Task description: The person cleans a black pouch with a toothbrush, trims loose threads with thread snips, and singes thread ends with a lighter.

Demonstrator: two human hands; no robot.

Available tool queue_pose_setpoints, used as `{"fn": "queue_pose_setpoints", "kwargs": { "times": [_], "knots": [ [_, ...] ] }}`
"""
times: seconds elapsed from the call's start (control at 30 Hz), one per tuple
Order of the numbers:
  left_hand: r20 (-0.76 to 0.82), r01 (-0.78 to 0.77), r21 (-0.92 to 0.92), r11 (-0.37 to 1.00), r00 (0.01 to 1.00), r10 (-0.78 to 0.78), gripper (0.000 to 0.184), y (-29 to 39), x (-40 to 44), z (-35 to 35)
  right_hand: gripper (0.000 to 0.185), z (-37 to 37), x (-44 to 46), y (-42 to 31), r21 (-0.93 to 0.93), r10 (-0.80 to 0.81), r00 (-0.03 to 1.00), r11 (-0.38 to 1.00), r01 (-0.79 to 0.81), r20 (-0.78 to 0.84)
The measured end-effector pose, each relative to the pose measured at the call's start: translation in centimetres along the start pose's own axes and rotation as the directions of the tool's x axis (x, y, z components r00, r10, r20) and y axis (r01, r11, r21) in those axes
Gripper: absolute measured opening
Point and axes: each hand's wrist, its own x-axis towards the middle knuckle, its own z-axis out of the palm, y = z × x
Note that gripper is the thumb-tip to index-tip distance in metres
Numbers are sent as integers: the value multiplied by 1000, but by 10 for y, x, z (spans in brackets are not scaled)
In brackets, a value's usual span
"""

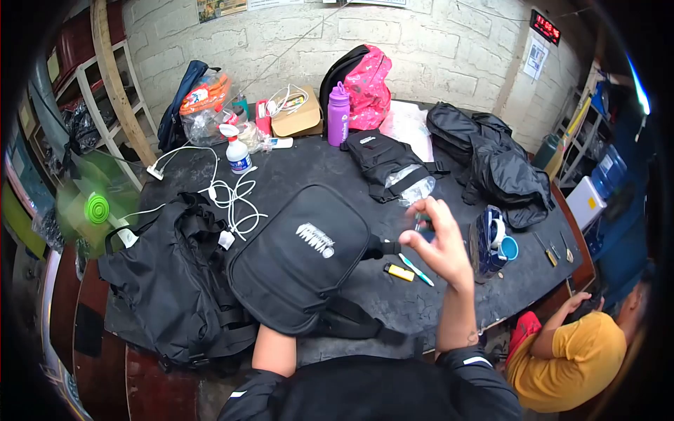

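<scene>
A black shirt (379, 389) with short, dark sleeves (481, 382), each bearing a white strip (476, 361); a small, tattoo-like marking (472, 337) near the right elbow.

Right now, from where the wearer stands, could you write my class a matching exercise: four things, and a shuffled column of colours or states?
1. Lettered front bag
2. Right hand
3. Drink bottle
4. Digital clock

A. Purple
B. Glowing red digits
C. Hides the left hand
D. Raised, fingers curved

Pairs: 1-C, 2-D, 3-A, 4-B
</scene>
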Motion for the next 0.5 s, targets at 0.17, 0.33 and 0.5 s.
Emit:
{"fn": "queue_pose_setpoints", "kwargs": {
  "times": [0.17, 0.33, 0.5],
  "knots": [
    [153, 45, 132, 990, 986, -65, 52, -11, 1, 24, 25, 53, -32, 61, 571, 313, 943, 757, -318, 110],
    [298, 52, 265, 963, 945, -133, 58, -26, -3, 67, 44, 76, -45, 70, 655, 408, 861, 567, -499, 303],
    [199, 129, -320, 939, 978, -66, 58, -39, -14, 116, 30, 91, -27, 61, 812, 450, 858, 386, -437, 247]
  ]
}}
